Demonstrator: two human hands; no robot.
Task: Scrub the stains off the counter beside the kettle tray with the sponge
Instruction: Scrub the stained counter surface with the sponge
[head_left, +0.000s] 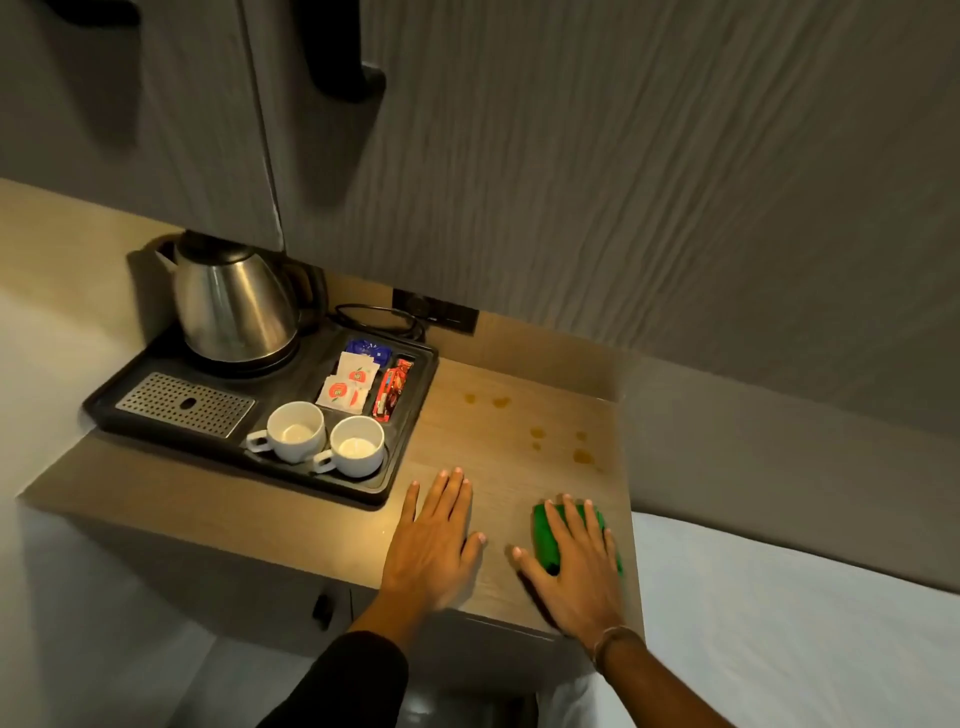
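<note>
Setting: hotel guest room, tea station.
Black kettle tray (415, 395) with steel kettle (234, 306), two white cups (296, 431), sachets (350, 384) — wooden counter (311, 514) beside a white-sheeted bed (805, 623).

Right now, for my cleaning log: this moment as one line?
right hand flat on sponge | left hand flat on counter | stains unscrubbed
</note>
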